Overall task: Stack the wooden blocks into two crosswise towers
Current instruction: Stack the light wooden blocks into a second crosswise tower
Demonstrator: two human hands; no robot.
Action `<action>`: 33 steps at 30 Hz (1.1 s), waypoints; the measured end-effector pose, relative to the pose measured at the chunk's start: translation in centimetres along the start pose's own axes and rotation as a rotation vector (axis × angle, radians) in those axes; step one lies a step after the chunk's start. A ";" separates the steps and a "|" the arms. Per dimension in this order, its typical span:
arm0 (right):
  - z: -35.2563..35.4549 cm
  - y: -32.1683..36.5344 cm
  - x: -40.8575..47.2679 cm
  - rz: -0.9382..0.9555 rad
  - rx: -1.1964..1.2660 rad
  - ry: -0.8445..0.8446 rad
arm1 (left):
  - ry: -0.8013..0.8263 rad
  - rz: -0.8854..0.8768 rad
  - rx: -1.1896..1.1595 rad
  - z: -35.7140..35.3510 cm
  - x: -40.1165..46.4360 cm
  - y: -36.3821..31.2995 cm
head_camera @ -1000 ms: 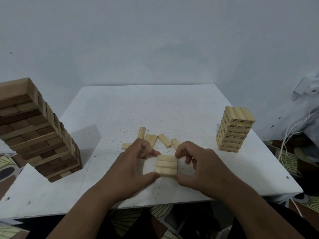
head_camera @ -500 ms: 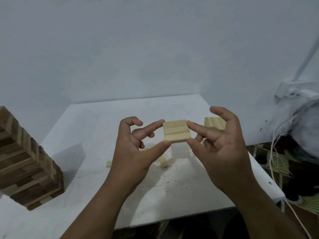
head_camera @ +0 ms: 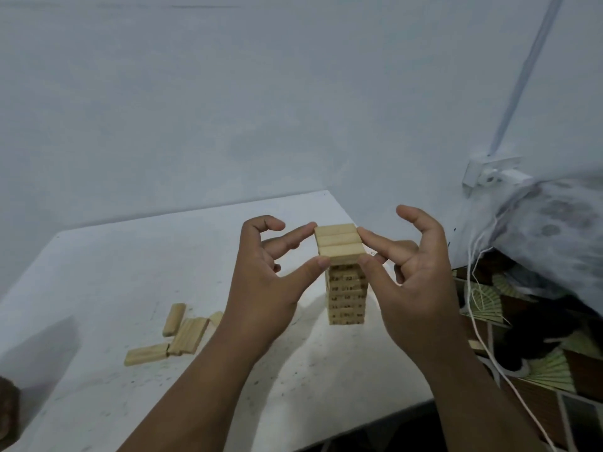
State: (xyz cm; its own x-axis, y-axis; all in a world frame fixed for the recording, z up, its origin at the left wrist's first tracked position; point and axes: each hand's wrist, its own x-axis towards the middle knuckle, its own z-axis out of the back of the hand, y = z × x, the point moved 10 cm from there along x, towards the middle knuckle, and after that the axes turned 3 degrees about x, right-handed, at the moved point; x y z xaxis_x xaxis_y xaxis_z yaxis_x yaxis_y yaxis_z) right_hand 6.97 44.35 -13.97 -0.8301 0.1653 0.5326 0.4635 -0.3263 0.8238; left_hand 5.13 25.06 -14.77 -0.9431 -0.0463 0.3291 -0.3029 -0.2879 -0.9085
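Pinching a row of three blocks (head_camera: pixel 339 243) between them, the left hand (head_camera: pixel 270 282) and right hand (head_camera: pixel 414 278) are hovering over the light tower (head_camera: pixel 346 295) near the table's (head_camera: pixel 98 272) right edge.

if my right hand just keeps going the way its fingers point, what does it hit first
Your right hand already pinches the three-block layer; beyond it, likely your left hand, though depth is unclear.

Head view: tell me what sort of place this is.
Likely a plain room at home: a white table against a bare wall, a wall socket with cables, patterned floor.
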 end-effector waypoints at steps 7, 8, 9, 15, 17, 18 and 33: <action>0.2 -2.5 0.3 -0.108 0.037 0.031 | 0.011 0.037 0.015 -1.4 0.8 1.2; 0.2 -2.9 0.4 -0.121 0.046 0.028 | 0.012 0.045 0.015 -1.6 0.9 1.4; 0.3 -3.1 0.4 -0.132 0.056 0.023 | 0.014 0.051 0.015 -1.7 0.9 1.6; 0.4 -4.1 0.5 -0.169 0.060 0.019 | 0.002 0.072 0.019 -2.2 0.9 2.1; 0.4 -4.3 0.5 -0.178 0.077 0.015 | 0.003 0.079 0.019 -2.1 0.9 2.2; 0.3 -4.4 0.5 -0.183 0.082 0.017 | 0.004 0.081 0.021 -2.1 0.9 2.2; 0.4 -4.5 0.4 -0.188 0.081 -0.016 | 0.038 0.114 0.019 -2.1 0.9 2.6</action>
State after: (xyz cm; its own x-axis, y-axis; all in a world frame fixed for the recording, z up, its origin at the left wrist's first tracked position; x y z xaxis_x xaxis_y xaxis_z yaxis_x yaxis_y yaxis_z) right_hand 4.68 46.23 -17.40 -0.8996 0.2318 0.3702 0.3245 -0.2125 0.9217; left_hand 3.23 26.28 -17.34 -0.9760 -0.0439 0.2135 -0.1908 -0.3011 -0.9343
